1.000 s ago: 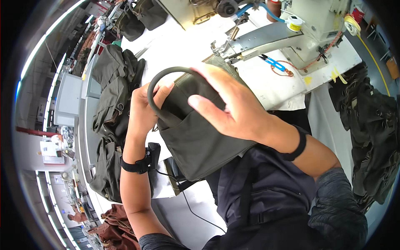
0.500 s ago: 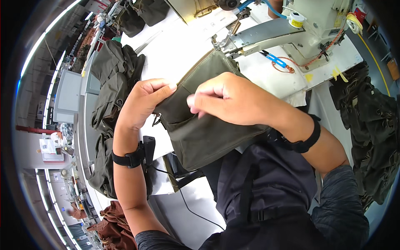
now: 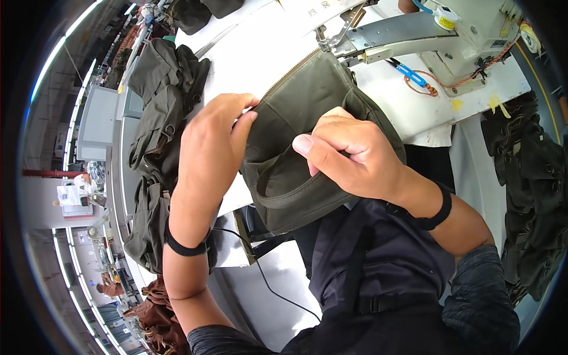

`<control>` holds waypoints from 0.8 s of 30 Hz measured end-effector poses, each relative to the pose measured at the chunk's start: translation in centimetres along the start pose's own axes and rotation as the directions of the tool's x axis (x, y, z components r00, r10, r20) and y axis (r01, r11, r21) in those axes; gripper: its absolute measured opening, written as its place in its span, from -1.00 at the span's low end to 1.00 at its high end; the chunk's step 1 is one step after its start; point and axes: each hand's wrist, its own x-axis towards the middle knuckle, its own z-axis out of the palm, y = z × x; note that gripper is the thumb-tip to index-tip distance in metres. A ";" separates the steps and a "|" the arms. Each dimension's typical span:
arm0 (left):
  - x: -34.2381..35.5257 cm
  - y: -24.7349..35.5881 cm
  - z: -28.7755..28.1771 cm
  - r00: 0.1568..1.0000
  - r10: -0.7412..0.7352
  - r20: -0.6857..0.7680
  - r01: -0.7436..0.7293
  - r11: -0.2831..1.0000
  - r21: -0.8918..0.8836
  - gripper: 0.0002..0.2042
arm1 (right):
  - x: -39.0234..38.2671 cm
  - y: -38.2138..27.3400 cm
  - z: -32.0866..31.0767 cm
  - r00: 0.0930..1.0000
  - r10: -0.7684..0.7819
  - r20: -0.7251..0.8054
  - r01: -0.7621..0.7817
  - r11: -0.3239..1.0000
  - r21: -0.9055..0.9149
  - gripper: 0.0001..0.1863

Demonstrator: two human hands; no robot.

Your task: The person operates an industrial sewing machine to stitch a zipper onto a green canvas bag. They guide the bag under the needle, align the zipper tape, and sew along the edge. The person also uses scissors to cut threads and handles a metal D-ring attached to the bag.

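— Where's the bag (image 3: 307,112)?

— On the white table (image 3: 260,47), under the sewing machine (image 3: 414,29) arm at one o'clock; my left hand (image 3: 207,148) pinches its zipper (image 3: 290,71) edge, my right hand (image 3: 349,154) is clamped on its front fold.

— Which step?

— Lining it up, I'd say; next calls for feeding the edge squarely under the needle.

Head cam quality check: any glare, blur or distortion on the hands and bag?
Head view: strong fisheye bend with a black rim; the white table is nearly blown out; the left hand, right hand and olive-green canvas bag are sharp and evenly lit, with no motion blur.
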 end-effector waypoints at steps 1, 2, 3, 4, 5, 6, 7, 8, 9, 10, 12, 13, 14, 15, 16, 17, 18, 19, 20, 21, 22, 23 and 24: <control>-0.4 0.3 0.2 1.000 -0.015 -0.002 0.015 1.000 0.008 -0.74 | -0.1 0.2 0.0 1.000 -0.016 -0.008 0.016 1.000 0.002 -0.65; -0.6 1.0 0.2 0.999 -0.045 0.005 0.045 0.998 -0.039 -0.70 | -0.2 0.3 -0.1 1.000 -0.021 -0.005 0.021 1.000 -0.008 -0.66; -0.8 0.9 0.6 0.999 -0.044 -0.015 0.043 0.997 -0.068 -0.69 | -0.3 0.4 -0.1 1.000 -0.025 0.002 0.025 1.000 -0.015 -0.66; -1.1 0.7 1.2 0.998 -0.043 -0.036 0.039 0.995 -0.097 -0.68 | -0.3 0.5 -0.2 1.000 -0.029 0.010 0.029 0.999 -0.021 -0.67; -1.3 0.7 1.6 0.997 -0.043 -0.056 0.036 0.991 -0.126 -0.67 | -0.4 0.6 -0.2 0.999 -0.033 -0.002 0.033 0.999 -0.023 -0.66; -1.3 1.1 1.5 0.989 -0.148 -0.031 0.139 0.972 -0.187 -0.68 | -0.5 0.7 -0.2 0.999 -0.039 -0.012 0.039 0.999 -0.020 -0.66; -1.3 0.8 1.6 0.982 -0.188 -0.027 0.178 0.959 -0.221 -0.69 | -0.5 0.8 -0.1 0.999 -0.045 -0.021 0.045 0.999 -0.016 -0.66; -1.3 0.4 1.9 0.973 -0.228 -0.022 0.215 0.943 -0.255 -0.71 | -0.5 0.8 -0.1 0.999 -0.044 -0.023 0.044 0.999 -0.016 -0.63; -1.3 -0.2 2.2 0.964 -0.266 -0.014 0.251 0.924 -0.289 -0.72 | -0.5 0.7 -0.2 0.999 -0.036 -0.014 0.036 0.999 -0.016 -0.62; -1.2 -0.9 2.6 0.971 -0.239 -0.032 0.212 0.908 -0.361 -0.73 | -0.5 0.7 -0.3 1.000 -0.028 -0.005 0.028 0.999 -0.017 -0.61; -1.3 -0.6 2.5 0.965 -0.261 -0.017 0.239 0.906 -0.349 -0.76 | -0.4 0.6 0.0 0.999 -0.027 -0.027 0.027 1.000 -0.012 -0.58; -1.1 -0.4 2.5 0.964 -0.267 -0.010 0.248 0.905 -0.345 -0.77 | -0.4 0.7 -0.3 1.000 -0.016 0.009 0.016 0.999 -0.029 -0.61; -1.1 -0.4 2.6 0.962 -0.272 0.009 0.256 0.895 -0.364 -0.77 | -0.4 0.7 -0.7 0.999 -0.003 0.045 0.005 0.999 -0.048 -0.63; -1.4 -0.3 2.6 0.959 -0.282 0.025 0.270 0.884 -0.381 -0.77 | -0.1 0.5 -0.9 0.996 0.009 0.085 -0.003 0.998 -0.063 -0.65; -1.5 -0.3 2.6 0.956 -0.290 0.042 0.282 0.873 -0.398 -0.77 | 0.2 -0.1 -1.0 0.984 0.131 0.117 -0.123 0.990 -0.073 -0.69; -1.5 -0.8 2.7 0.954 -0.279 0.111 0.297 0.819 -0.491 -0.76 | 0.7 -0.9 -1.2 0.957 0.251 0.147 -0.240 0.967 -0.088 -0.71; -1.4 -1.6 2.7 0.949 -0.258 0.179 0.314 0.752 -0.580 -0.75 | 1.4 -1.9 -1.3 0.913 0.370 0.173 -0.356 0.928 -0.110 -0.73; -1.4 -2.1 2.8 0.942 -0.226 0.248 0.335 0.675 -0.658 -0.74 | 2.3 -2.1 -1.7 0.876 0.427 0.226 -0.407 0.904 -0.131 -0.74; -1.2 -2.0 2.3 0.899 -0.243 0.364 0.434 0.606 -0.666 -0.72 | 3.1 -1.9 -1.8 0.841 0.474 0.262 -0.435 0.879 -0.193 -0.76; -1.4 -2.0 1.9 0.883 -0.280 0.377 0.469 0.563 -0.680 -0.74 | 4.0 -1.6 -1.5 0.800 0.520 0.301 -0.459 0.852 -0.251 -0.78; -1.4 -2.3 1.7 0.870 -0.280 0.405 0.492 0.512 -0.704 -0.74 | 5.4 -1.8 -1.5 0.716 0.591 0.372 -0.494 0.805 -0.329 -0.74; -1.4 -2.7 1.5 0.857 -0.279 0.433 0.515 0.458 -0.724 -0.74 | 6.0 -1.5 -1.3 0.668 0.632 0.393 -0.567 0.774 -0.280 -0.72; -1.2 -3.0 1.4 0.848 -0.266 0.459 0.530 0.403 -0.746 -0.75 | 6.7 -1.3 -1.2 0.621 0.665 0.415 -0.632 0.738 -0.236 -0.71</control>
